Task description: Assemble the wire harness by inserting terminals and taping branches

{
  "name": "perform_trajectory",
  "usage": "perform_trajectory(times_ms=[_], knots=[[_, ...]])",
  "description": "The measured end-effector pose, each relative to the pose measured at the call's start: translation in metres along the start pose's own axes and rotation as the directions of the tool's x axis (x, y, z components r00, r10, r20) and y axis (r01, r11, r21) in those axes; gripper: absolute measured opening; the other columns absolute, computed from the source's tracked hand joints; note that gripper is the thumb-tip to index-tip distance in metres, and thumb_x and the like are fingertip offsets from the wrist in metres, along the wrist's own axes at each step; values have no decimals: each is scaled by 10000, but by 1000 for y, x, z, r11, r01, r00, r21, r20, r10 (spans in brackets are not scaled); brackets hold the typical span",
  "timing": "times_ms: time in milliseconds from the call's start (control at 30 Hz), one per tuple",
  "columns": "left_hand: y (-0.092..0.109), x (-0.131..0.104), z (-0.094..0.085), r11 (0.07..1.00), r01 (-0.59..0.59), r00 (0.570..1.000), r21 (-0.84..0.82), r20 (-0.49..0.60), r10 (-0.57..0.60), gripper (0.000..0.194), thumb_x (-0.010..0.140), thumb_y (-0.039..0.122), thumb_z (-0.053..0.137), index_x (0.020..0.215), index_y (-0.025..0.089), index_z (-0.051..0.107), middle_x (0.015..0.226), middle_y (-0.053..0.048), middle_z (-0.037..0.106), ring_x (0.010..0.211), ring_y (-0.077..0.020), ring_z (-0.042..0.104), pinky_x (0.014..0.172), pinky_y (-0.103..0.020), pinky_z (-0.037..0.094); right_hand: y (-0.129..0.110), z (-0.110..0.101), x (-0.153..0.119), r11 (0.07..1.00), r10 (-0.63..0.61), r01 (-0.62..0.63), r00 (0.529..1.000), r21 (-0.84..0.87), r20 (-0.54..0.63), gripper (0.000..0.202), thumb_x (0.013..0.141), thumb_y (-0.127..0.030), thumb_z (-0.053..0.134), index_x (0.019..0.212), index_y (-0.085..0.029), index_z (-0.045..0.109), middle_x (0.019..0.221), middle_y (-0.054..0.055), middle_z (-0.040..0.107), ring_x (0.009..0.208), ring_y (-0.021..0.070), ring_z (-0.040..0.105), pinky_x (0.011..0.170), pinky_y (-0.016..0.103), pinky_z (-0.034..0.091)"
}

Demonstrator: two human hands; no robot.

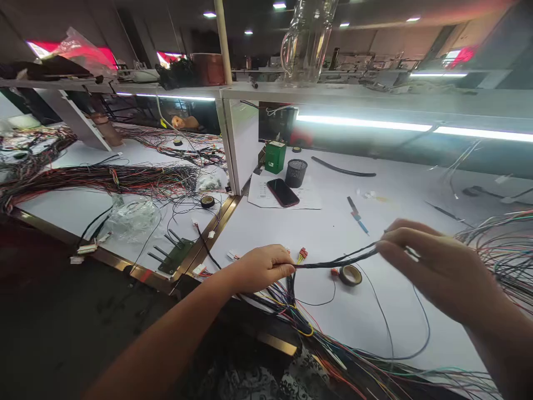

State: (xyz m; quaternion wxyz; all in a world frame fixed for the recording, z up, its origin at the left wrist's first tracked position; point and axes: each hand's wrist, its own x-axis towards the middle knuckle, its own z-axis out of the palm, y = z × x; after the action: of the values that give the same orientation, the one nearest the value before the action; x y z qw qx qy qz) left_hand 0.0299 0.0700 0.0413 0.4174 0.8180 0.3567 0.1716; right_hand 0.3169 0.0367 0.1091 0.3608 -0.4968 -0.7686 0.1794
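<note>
A black-wrapped wire harness (pixel 320 265) stretches between my two hands over the white table. My left hand (pixel 266 268) is closed around it, thumb on top. Farther right, my right hand (pixel 425 258) pinches the harness where it parts into two black strands. Under my left hand hang loose coloured wires (pixel 303 322), running down over the table's front edge. A red connector (pixel 303 253) with yellow wires lies just behind the harness. A roll of black tape (pixel 350 275) rests on the table below it, between my hands.
Behind lie a phone (pixel 283 192) on paper, a mesh pen cup (pixel 296 173), a green box (pixel 275 156), a knife (pixel 358 215) and a black tube (pixel 343 168). Many wires (pixel 512 261) spread at right. More bundles (pixel 112 180) cover the left table. A shelf (pixel 366 95) runs overhead.
</note>
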Motion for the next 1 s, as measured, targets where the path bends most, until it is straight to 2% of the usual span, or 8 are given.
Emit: perform_trajectory(times_ms=[100, 233, 400, 533, 633, 800, 933, 1000], knots=[[16, 5, 0, 971, 45, 999, 233, -40, -37, 378, 926, 230, 401, 1248, 195, 596, 1140, -93, 680, 1026, -231, 610, 893, -362, 456, -12, -1, 9, 872, -343, 375, 927, -314, 153, 140, 901, -328, 567, 789, -250, 602, 876, 31, 624, 884, 221, 634, 806, 400, 493], [47, 8, 9, 916, 0, 996, 402, -78, 34, 408, 866, 165, 415, 1237, 177, 585, 1062, -96, 698, 957, -239, 623, 816, -360, 471, -35, 13, 16, 810, -473, 560, 798, -174, 373, 122, 946, -240, 507, 927, -229, 627, 1123, 57, 636, 1099, 198, 604, 894, 340, 496], [87, 4, 23, 864, -36, 999, 503, 26, 27, 255, 851, 269, 459, 822, 165, 691, 772, -80, 700, 712, -214, 630, 621, -308, 434, -53, 28, 27, 942, -328, 328, 843, 75, 426, 193, 971, -307, 459, 1025, -244, 633, 1044, 24, 697, 900, 141, 660, 771, 280, 525], [101, -5, 23, 928, -257, 964, 271, 133, 229, 279, 859, 411, 541, 761, 186, 673, 638, -17, 645, 598, -142, 566, 567, -260, 373, -47, 35, 42, 993, -15, -32, 921, 115, 389, 198, 947, -381, 480, 913, -255, 629, 944, -11, 727, 862, 158, 664, 772, 317, 516], [88, -15, 15, 939, -343, 939, 26, 33, 342, 390, 855, 465, 548, 610, 163, 579, 504, 17, 483, 511, -97, 432, 525, -250, 318, -26, 41, 45, 951, 158, -241, 918, 194, 365, 235, 938, -400, 477, 839, -236, 614, 925, 14, 732, 893, 178, 664, 824, 352, 510], [35, -15, 0, 819, -134, 966, -558, -257, -17, 443, 900, 546, 432, 714, 166, 564, 527, 56, 320, 460, -74, 242, 448, -229, 214, 5, 43, 15, 921, 270, -317, 938, 226, 217, 270, 925, -445, 493, 892, -234, 658, 960, 53, 724, 959, 204, 652, 867, 380, 501], [3, -1, -2, 752, -82, 844, -654, -447, -297, 391, 883, 546, 483, 821, 171, 574, 543, 80, 267, 457, -68, 198, 442, -213, 183, -9, 27, -13, 993, -30, 9, 984, 119, 175, 167, 929, -336, 505, 903, -263, 653, 1006, 34, 725, 930, 203, 679, 782, 362, 547], [3, 0, -1, 900, -16, 900, -435, -399, -177, 340, 907, 470, 484, 869, 161, 621, 561, 54, 358, 490, -79, 297, 483, -219, 254, -18, 10, -12, 974, -227, 227, 972, 7, 67, 97, 898, -274, 547, 878, -277, 642, 1028, 16, 721, 950, 204, 680, 799, 357, 545]])
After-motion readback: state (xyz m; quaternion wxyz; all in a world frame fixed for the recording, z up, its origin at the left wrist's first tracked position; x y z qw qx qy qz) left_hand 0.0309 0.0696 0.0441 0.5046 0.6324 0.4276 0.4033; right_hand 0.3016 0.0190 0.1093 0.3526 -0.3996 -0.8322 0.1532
